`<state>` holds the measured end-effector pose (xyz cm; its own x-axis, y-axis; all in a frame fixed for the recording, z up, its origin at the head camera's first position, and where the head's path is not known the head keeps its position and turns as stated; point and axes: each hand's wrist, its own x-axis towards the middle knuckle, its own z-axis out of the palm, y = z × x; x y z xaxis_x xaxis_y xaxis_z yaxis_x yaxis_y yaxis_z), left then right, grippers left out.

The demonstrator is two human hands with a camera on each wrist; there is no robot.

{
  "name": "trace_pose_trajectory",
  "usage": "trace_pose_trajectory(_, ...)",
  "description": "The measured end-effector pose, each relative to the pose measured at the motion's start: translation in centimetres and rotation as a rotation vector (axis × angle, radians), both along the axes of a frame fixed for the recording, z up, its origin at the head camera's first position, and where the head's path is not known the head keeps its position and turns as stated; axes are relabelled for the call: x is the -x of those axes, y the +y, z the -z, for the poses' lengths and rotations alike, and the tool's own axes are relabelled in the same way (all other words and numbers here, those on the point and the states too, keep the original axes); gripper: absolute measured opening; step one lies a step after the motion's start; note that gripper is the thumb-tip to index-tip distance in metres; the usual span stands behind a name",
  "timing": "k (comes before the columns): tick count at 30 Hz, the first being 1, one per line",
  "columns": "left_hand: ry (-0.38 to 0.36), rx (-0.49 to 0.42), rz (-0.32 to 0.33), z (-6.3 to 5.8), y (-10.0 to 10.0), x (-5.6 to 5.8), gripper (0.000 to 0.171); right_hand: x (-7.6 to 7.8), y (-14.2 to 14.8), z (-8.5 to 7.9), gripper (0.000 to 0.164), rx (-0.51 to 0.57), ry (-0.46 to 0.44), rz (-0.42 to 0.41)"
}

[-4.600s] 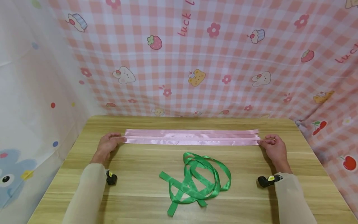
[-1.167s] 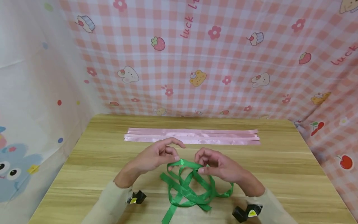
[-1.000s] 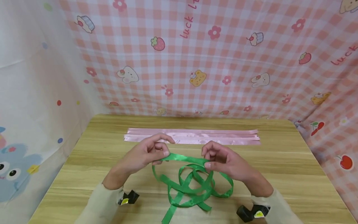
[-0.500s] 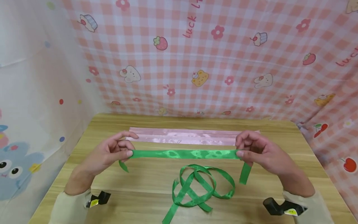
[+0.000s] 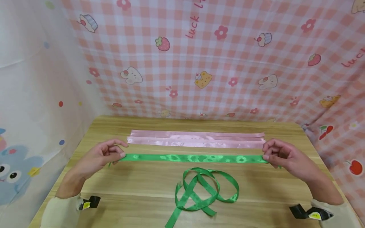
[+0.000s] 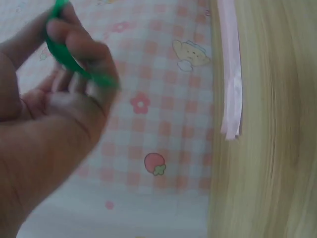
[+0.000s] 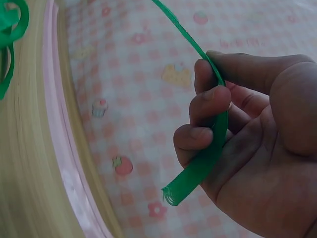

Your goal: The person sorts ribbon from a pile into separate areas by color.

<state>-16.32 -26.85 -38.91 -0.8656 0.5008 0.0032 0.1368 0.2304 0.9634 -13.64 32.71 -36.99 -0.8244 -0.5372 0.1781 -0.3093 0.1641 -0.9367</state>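
Observation:
A green satin ribbon (image 5: 194,158) is stretched level between my two hands, in front of the pink ribbons. My left hand (image 5: 104,155) pinches it near its left end between thumb and index finger; in the left wrist view a short tail (image 6: 67,54) curls into the palm. At the other side my right hand (image 5: 283,156) pinches it, and the frayed right end (image 7: 185,188) hangs past the fingers in the right wrist view. Several pink ribbons (image 5: 196,139) lie flat side by side along the far part of the table.
Loosely coiled green ribbons (image 5: 199,190) lie on the wooden table (image 5: 137,196) nearer the camera, with cut ends pointing forward. A pink checked cloth (image 5: 182,63) hangs behind the table, and a white cloth (image 5: 34,79) hangs on the left.
Both hands left the pink ribbons and took a green ribbon from the pile. They drew apart until it stretched straight, and most recently spread further with it. The pile is smaller.

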Motion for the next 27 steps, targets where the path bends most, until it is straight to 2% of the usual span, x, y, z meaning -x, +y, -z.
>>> trace_pose_trajectory(3,-0.027,0.066,-0.027,0.3,-0.2,0.2,0.025,0.2,1.3,0.8,0.020,-0.002,-0.014,0.003)
trace_pose_trajectory(7,-0.050,0.029,0.026,0.5,-0.7,0.6,0.028,0.4,2.7,1.7,0.019,0.000,-0.039,-0.005)
trace_pose_trajectory(9,-0.071,0.026,0.016,0.8,-1.0,0.8,0.030,0.4,3.3,2.0,0.020,-0.015,-0.040,0.008)
trace_pose_trajectory(14,-0.113,0.073,-0.095,1.8,-1.3,1.3,0.030,0.6,4.6,3.0,0.019,-0.017,-0.057,0.044)
trace_pose_trajectory(18,-0.120,0.050,-0.114,3.1,-1.3,1.9,0.025,0.9,5.5,4.2,0.019,-0.006,-0.086,0.074)
trace_pose_trajectory(21,-0.129,0.044,-0.141,4.3,-1.4,2.4,0.029,1.1,6.2,5.3,0.018,0.003,-0.098,0.100)
trace_pose_trajectory(25,-0.160,0.063,-0.209,5.7,-1.4,2.9,0.039,1.5,6.6,6.7,0.012,-0.015,-0.102,0.166)
trace_pose_trajectory(27,-0.181,0.079,-0.249,6.3,-1.3,3.2,0.039,1.8,6.5,7.6,0.009,-0.048,-0.106,0.230)
